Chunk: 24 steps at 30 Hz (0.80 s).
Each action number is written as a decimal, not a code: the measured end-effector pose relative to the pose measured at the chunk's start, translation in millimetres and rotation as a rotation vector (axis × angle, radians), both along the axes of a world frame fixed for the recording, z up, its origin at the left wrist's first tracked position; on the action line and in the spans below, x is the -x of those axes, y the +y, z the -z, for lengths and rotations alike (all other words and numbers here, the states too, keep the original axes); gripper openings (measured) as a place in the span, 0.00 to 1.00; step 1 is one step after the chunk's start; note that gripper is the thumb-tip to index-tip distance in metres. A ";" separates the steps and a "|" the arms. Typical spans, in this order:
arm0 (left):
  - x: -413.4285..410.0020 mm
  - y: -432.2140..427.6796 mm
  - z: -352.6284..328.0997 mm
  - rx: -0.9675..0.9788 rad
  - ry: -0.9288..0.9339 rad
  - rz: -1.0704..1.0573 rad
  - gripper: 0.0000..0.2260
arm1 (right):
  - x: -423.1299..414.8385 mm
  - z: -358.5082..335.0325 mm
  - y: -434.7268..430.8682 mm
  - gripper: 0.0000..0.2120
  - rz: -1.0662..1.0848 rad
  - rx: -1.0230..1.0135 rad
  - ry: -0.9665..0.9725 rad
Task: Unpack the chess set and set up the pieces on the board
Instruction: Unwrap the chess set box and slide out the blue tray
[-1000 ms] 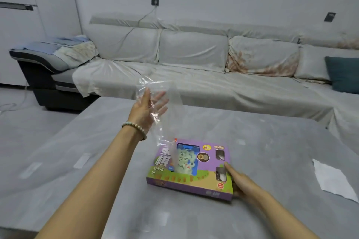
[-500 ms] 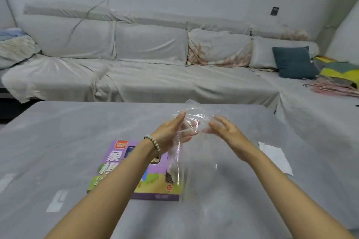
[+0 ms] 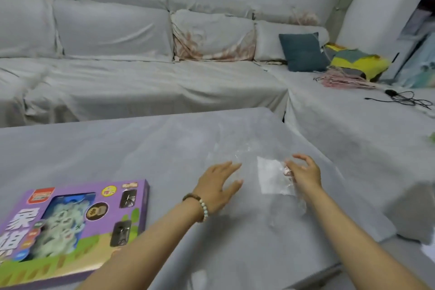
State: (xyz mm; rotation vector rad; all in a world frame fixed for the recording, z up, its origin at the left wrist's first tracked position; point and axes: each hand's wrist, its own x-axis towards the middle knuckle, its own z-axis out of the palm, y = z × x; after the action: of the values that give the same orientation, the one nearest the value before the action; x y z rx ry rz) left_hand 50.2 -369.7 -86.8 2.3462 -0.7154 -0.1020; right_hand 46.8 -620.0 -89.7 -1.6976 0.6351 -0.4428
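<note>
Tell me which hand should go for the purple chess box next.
Left, probably. The left hand is open and nearer the purple chess box, which lies on that side of the table. The right hand is farther away, at the clear plastic wrap.

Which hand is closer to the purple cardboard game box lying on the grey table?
Left. The left hand is just right of the purple cardboard game box; the right hand is farther right, beyond the left one.
</note>
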 end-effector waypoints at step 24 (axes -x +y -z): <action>13.9 -2.8 58.6 -0.386 0.028 -0.118 0.26 | 10.7 40.1 17.4 0.18 -0.518 0.586 0.264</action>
State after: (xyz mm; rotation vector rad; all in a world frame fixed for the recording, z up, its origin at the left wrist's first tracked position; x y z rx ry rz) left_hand 36.3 -372.4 -145.4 2.7420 -0.5819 -0.2387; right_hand 36.1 -602.6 -129.8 -2.4146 0.2292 -0.0229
